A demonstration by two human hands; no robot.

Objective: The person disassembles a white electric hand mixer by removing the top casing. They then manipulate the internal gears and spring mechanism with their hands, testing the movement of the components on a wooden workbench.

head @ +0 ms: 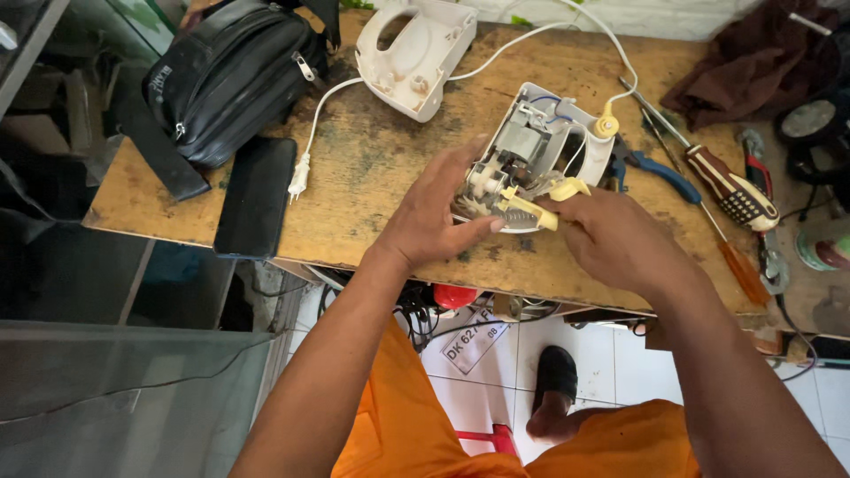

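- Head view, counts first: I see one opened white appliance body (540, 155) with its motor bared, one separate white housing shell (416, 53) lying apart near the far edge of the wooden bench (372, 177), and one white power cord with a plug (299, 177).
- Also on the bench: one black bag (230, 80), one black phone (257, 195), one pair of blue-handled pliers (660, 173), and three screwdrivers that I can make out, the clearest having a red and black striped handle (730, 190).
- The appliance body sits near the front edge of the bench, at its middle. Its long axis runs diagonally, from the gear end nearest me up and away to the right, where the cord enters.
- My left hand (434, 217) reaches in from the lower left, palm against the near left side of the body, fingers curled to steady it.
- My right hand (615, 239) comes in from the right, fingers pinched narrow on a pale yellow part (531, 208) at the gear end.
- Both forearms angle up from orange clothing below.
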